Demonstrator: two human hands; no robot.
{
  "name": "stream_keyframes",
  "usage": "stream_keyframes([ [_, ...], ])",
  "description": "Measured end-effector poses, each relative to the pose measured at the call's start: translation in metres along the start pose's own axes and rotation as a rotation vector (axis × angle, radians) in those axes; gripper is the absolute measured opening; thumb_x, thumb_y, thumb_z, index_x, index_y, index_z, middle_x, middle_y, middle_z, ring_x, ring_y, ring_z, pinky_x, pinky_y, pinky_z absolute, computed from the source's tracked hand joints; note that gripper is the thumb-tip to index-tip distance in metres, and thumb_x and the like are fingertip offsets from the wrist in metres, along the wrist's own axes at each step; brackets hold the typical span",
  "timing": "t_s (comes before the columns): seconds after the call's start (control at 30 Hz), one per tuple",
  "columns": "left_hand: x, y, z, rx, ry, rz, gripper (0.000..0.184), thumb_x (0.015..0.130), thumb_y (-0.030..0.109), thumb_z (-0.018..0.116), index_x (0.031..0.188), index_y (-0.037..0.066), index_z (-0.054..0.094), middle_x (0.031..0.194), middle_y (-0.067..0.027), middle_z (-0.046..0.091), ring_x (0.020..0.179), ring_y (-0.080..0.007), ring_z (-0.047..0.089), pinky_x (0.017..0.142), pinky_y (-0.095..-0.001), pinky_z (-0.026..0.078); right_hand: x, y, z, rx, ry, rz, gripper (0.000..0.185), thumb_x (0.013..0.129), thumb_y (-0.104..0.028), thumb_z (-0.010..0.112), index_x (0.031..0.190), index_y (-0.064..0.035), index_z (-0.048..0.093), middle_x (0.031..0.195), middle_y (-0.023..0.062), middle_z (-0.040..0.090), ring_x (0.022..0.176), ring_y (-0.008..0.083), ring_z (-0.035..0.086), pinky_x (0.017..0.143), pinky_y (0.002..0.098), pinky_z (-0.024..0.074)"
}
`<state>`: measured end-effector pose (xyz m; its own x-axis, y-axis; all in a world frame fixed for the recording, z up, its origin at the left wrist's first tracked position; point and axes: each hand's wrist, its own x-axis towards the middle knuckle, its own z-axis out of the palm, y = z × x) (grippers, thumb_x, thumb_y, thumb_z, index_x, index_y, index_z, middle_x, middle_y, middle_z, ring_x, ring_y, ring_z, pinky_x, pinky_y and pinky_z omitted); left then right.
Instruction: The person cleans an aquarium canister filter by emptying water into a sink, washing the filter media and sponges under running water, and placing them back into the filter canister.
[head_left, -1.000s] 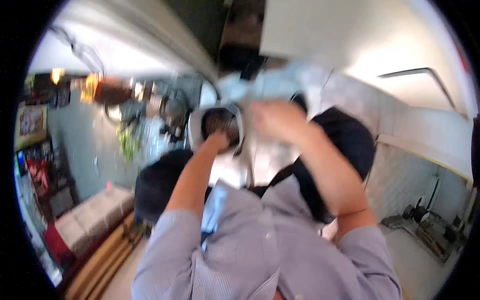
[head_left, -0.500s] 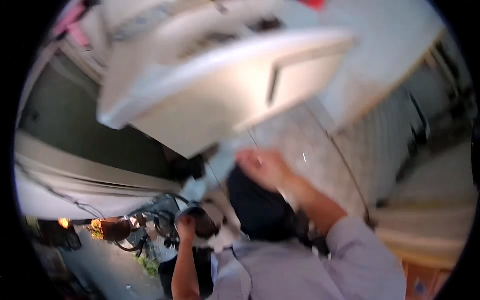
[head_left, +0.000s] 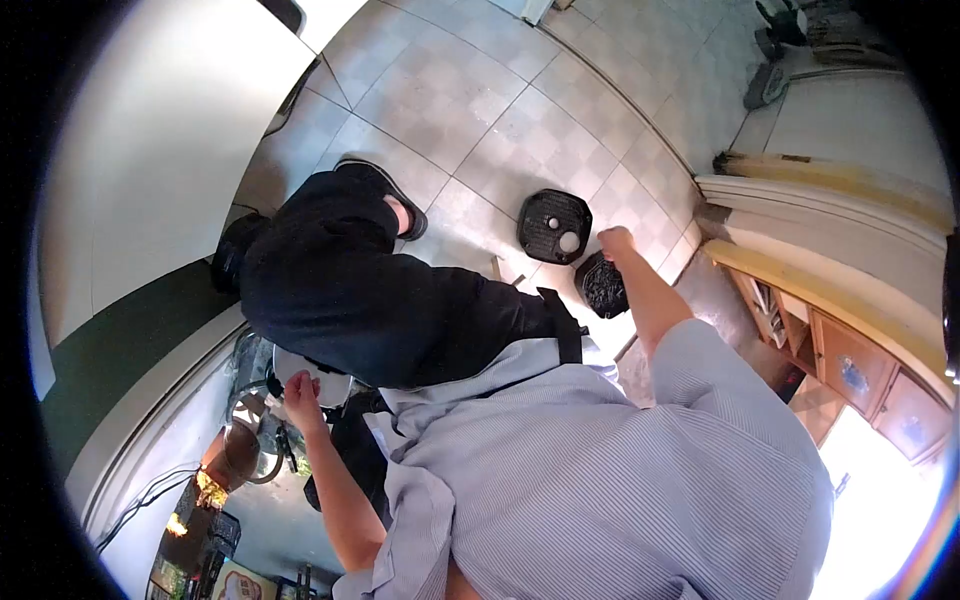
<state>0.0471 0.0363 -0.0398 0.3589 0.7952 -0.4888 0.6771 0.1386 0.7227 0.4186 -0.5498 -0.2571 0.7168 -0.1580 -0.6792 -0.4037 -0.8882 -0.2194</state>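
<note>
My left hand (head_left: 302, 397) is at the lower left with its fingers curled in, and nothing shows in it. Beneath it a pale round surface and parts of what looks like a bicycle (head_left: 262, 435) show. On the right, my right hand (head_left: 617, 243) is loosely closed, with nothing visible in its fingers. From this view it overlaps the edge of a black ribbed object (head_left: 603, 287) on the floor; I cannot tell whether they touch. Next to that lies a black, eight-sided object (head_left: 555, 227) with two pale round spots.
Pale tiles (head_left: 500, 90) cover the floor. A large white panel (head_left: 170, 150) stands at the upper left. My leg in black trousers (head_left: 340, 280) ends in a black sandal (head_left: 415, 222). Wooden cabinets (head_left: 850, 355) stand at the right, shoes (head_left: 767, 87) lie at the upper right.
The view has swung and sharpened. The white panel has shifted from the top centre to the upper left. My right hand now appears farther right and higher; two black floor objects have come into view.
</note>
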Motion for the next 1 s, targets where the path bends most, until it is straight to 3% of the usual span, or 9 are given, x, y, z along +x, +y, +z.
stream_keyframes([
  [0.17,-0.004,0.023,0.004,0.039,-0.082,0.057,0.016,0.089,0.01,0.055,0.098,-0.003,0.058,0.084,-0.0057,0.061,0.073,-0.0116,0.06,0.067,-0.0228,0.05,-0.016,-0.001,0.052,0.04,-0.152,-0.054,0.021,0.079,-0.023,0.061,0.088,-0.0035,0.063,0.064,0.0066,0.055,0.052,0.0198,0.055,0.047,0.0353,0.0457],
  [0.23,-0.006,0.024,0.006,0.046,-0.044,0.035,0.016,0.089,0.01,0.054,0.097,-0.004,0.058,0.083,-0.0058,0.06,0.071,-0.0112,0.059,0.065,-0.0224,0.049,-0.027,-0.021,0.049,0.441,-0.25,0.378,0.018,0.082,-0.022,0.059,0.089,-0.0053,0.063,0.07,0.0068,0.056,0.056,0.0186,0.055,0.05,0.0335,0.0486],
  [0.37,-0.018,0.028,0.01,0.043,-0.06,0.005,0.014,0.089,0.011,0.055,0.092,-0.002,0.058,0.077,-0.0046,0.059,0.068,-0.0091,0.057,0.062,-0.0216,0.047,-0.059,-0.046,0.021,0.881,-0.147,0.297,0.019,0.086,-0.024,0.056,0.09,-0.007,0.062,0.071,0.0053,0.061,0.058,0.0148,0.059,0.05,0.0287,0.049],
  [0.5,-0.019,0.023,0.005,0.159,-0.142,-0.037,0.011,0.088,0.009,0.053,0.097,0.002,0.057,0.087,-0.0012,0.059,0.076,-0.0095,0.055,0.065,-0.0245,0.047,-0.079,0.012,0.01,0.653,-0.075,0.29,0.016,0.086,-0.018,0.053,0.084,-0.0055,0.061,0.066,0.0077,0.061,0.053,0.0161,0.059,0.044,0.0254,0.0462],
  [0.57,-0.031,0.041,0.027,0.14,-0.085,0.002,0.011,0.088,0.012,0.056,0.085,0.002,0.058,0.07,-0.0016,0.057,0.063,-0.007,0.051,0.057,-0.0207,0.041,-0.108,0.036,0.016,0.039,0.301,0.479,0.022,0.078,-0.016,0.052,0.084,0.0007,0.065,0.085,0.0193,0.066,0.083,0.0324,0.066,0.071,0.0421,0.0531],
  [0.63,-0.035,0.046,0.032,0.077,-0.065,0.01,0.009,0.086,0.01,0.055,0.083,0.002,0.059,0.067,-0.0001,0.054,0.064,-0.0079,0.051,0.059,-0.022,0.041,-0.111,0.076,0.046,0.182,0.354,0.909,0.045,0.077,-0.024,0.054,0.115,-0.0009,0.058,0.113,0.021,0.059,0.105,0.03,0.059,0.09,0.0408,0.0474],
  [0.83,-0.005,0.031,0.009,0.551,-0.199,0.224,0.019,0.084,0.01,0.052,0.091,-0.005,0.06,0.079,-0.007,0.063,0.072,-0.0149,0.054,0.068,-0.0295,0.042,-0.094,0.129,0.103,0.869,0.085,1.022,0.028,0.085,-0.025,0.053,0.106,-0.0073,0.054,0.098,0.012,0.061,0.086,0.031,0.06,0.074,0.0464,0.0518],
  [0.9,-0.008,0.044,0.014,0.551,-0.175,0.208,0.023,0.084,0.012,0.052,0.095,-0.006,0.06,0.087,-0.0109,0.065,0.077,-0.0164,0.055,0.072,-0.0306,0.043,-0.091,0.117,0.106,0.818,0.083,1.0,0.022,0.086,-0.022,0.051,0.102,-0.0074,0.053,0.093,0.0119,0.06,0.08,0.0292,0.06,0.07,0.0468,0.0529],
  [1.0,-0.001,0.031,0.011,0.289,-0.18,0.161,0.021,0.084,0.011,0.052,0.095,-0.005,0.06,0.086,-0.0099,0.065,0.079,-0.0157,0.055,0.073,-0.029,0.042,-0.098,0.061,0.072,1.37,-0.01,0.882,0.016,0.091,-0.014,0.045,0.099,-0.0022,0.052,0.087,0.0164,0.06,0.069,0.0275,0.062,0.067,0.0427,0.0559],
])
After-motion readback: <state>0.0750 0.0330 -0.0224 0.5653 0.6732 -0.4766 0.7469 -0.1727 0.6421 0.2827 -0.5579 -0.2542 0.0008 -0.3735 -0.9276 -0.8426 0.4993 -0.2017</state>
